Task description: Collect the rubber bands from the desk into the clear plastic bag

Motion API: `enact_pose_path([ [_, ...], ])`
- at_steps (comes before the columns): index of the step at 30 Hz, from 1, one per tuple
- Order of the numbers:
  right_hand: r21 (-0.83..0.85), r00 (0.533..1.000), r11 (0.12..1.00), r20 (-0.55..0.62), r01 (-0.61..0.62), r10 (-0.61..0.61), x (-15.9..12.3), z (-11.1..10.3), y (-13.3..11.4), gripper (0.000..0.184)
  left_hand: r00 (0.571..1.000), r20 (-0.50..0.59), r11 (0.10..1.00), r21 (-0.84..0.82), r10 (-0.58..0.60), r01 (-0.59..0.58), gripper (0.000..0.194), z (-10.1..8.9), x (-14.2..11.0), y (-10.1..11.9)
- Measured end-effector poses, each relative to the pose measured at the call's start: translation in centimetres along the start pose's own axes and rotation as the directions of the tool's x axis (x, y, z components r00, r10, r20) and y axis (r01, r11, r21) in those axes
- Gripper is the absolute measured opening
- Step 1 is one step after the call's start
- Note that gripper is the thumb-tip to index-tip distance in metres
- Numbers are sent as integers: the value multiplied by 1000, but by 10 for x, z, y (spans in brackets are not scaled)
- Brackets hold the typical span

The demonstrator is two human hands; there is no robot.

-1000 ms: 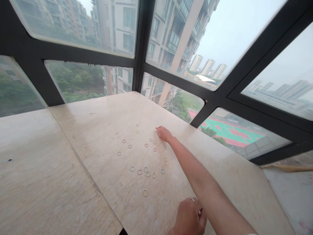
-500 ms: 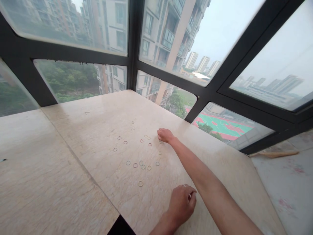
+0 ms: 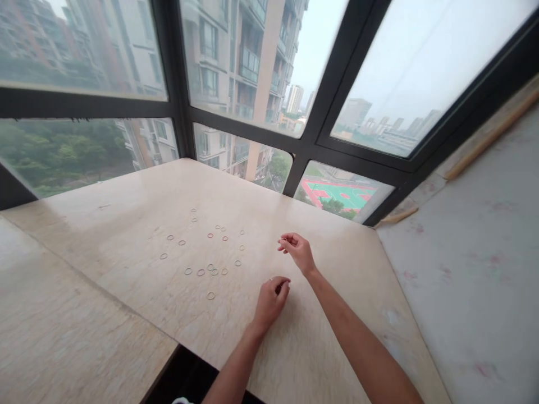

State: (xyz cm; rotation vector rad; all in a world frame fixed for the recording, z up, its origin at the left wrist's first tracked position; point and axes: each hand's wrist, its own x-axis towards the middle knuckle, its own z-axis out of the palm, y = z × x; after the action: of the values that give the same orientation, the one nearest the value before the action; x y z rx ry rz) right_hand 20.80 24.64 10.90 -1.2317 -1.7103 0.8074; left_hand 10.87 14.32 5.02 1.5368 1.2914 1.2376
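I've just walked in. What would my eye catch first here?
Probably the thin coloured rings scattered on the pale, veined surface, left of the hands. Then the person's bare left hand and right hand, both with bent fingers, the right farther from the camera. Behind, a dark window frame crosses the view, a green-and-red court showing through, lower right.

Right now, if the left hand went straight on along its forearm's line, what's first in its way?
The left hand would likely meet the right hand first; relative depth is unclear.
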Motion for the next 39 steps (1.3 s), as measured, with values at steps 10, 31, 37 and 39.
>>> enact_pose_path([
  [10,317,824,905,-403,-283,398,-180,-109,17,32,997,-1,996,-45,-82,82,27,0,3,4],
  [31,-333,828,873,-546,-357,130,-238,-205,49,37,985,-46,986,27,-164,165,34,1,2,13],
  [37,-338,856,902,-513,-269,64,-262,-183,25,29,985,-50,986,25,-163,165,33,2,2,13],
  [39,-322,885,919,-462,-226,56,-272,-166,21,25,985,-49,986,22,-163,164,32,2,2,13],
])
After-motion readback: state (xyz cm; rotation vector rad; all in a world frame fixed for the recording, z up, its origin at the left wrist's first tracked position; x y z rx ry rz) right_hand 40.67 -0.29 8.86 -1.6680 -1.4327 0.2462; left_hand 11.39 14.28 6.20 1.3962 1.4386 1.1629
